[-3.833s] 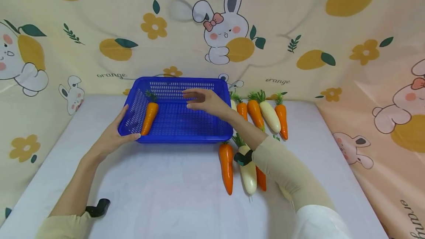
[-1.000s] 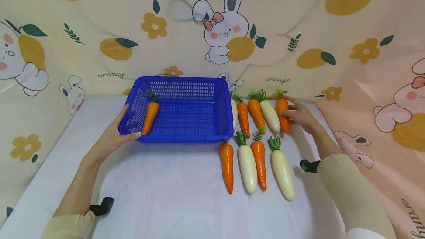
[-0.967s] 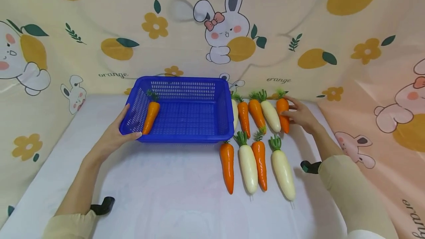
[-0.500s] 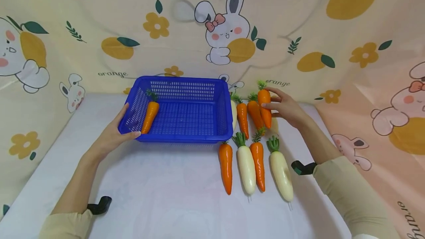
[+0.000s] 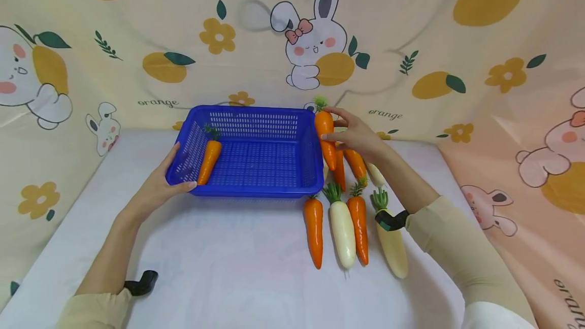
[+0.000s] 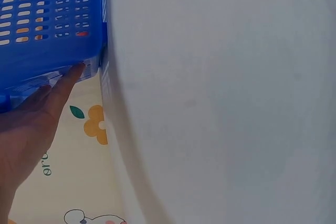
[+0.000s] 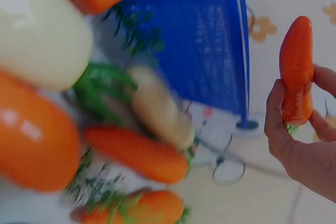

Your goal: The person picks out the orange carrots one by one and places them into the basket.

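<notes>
A blue plastic basket [image 5: 256, 191] stands at the back of the table, with one carrot [image 5: 209, 161] lying inside near its left wall. My left hand [image 5: 153, 186] grips the basket's front left corner, its thumb at the front rim and its fingers along the outer left side. Above the basket's right rim, my right hand [image 5: 354, 133] holds another carrot [image 5: 325, 133] between thumb and fingers, leafy top up. The right wrist view shows that carrot [image 7: 297, 61] pinched around its thick end, the tip free.
Right of the basket lie several carrots [image 5: 313, 232] and white radishes [image 5: 342, 232] in two rows. The right forearm passes over part of them. A patterned cloth [image 5: 256, 29] hangs behind the white table [image 5: 228, 268].
My right hand went from the basket to the far right carrot, took hold of it, lifted it and carried it left to the basket's right rim. My left hand stayed on the basket.
</notes>
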{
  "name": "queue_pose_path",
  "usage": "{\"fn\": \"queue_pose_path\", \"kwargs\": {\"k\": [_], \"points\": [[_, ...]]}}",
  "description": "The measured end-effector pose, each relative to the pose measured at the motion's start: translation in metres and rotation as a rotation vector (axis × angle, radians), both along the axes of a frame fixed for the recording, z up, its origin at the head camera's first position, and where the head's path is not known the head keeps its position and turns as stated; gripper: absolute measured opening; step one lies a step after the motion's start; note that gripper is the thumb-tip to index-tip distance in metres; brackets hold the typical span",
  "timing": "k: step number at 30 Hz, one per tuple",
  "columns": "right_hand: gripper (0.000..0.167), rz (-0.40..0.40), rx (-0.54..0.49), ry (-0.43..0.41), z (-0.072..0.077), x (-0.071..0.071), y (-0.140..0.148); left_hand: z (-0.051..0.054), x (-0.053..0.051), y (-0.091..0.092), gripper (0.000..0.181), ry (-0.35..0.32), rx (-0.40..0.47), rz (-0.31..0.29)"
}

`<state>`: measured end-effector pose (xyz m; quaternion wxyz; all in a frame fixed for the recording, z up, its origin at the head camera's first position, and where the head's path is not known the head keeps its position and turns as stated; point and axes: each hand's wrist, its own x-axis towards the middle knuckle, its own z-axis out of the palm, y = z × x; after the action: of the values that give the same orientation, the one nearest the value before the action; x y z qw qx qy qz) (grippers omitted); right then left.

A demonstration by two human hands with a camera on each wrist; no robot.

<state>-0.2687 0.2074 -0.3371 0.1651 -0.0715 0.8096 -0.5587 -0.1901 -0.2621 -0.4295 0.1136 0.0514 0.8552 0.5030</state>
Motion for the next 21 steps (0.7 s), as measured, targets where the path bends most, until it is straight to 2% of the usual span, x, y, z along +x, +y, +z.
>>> {"fn": "queue_pose_path", "kwargs": {"k": [8, 14, 21], "points": [[0.072, 0.122, 0.025, 0.020, 0.001, -0.011, -0.055, -0.001, 0.001, -0.002, 0.106, 0.010, 0.028, -0.002], [0.073, 0.172, 0.018, -0.017, -0.010, -0.018, -0.096, -0.003, 0.003, -0.003, 0.106, 0.008, 0.019, -0.001], [0.078, 0.213, 0.020, -0.019, -0.025, -0.024, -0.136, -0.002, 0.001, -0.001, 0.106, 0.011, 0.015, 0.001]]}}
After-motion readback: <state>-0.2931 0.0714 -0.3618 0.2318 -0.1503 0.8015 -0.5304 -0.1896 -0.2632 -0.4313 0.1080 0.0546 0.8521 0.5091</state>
